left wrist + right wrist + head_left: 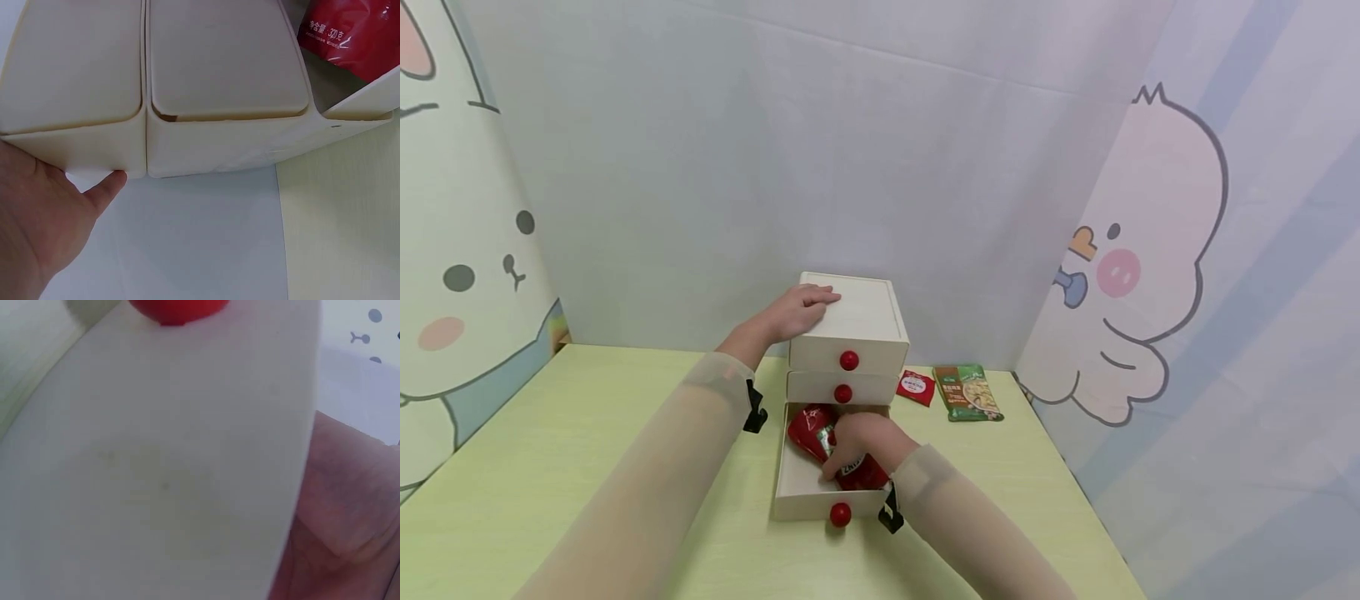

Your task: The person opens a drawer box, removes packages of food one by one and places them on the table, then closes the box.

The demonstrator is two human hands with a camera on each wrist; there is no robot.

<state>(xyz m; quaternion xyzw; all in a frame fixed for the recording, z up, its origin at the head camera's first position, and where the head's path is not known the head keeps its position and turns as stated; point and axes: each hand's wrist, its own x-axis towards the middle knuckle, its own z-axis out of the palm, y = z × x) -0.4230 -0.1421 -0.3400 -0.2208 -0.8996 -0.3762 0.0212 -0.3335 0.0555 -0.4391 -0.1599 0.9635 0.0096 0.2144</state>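
Observation:
A white drawer box with red knobs stands on the table, its bottom drawer pulled out. My left hand rests on the box's upper left edge, fingers lying over the top. In the left wrist view its thumb touches the side wall. Inside the bottom drawer is a shiny red ketchup pouch. My right hand reaches down over the pouch and grips it; some fingertips are hidden. The drawer front fills most of the right wrist view, hiding the pouch there.
Right of the box lie a small red packet and a green and brown food packet on the pale yellow table. A curtain hangs close behind the box, with printed cartoon animals on both sides.

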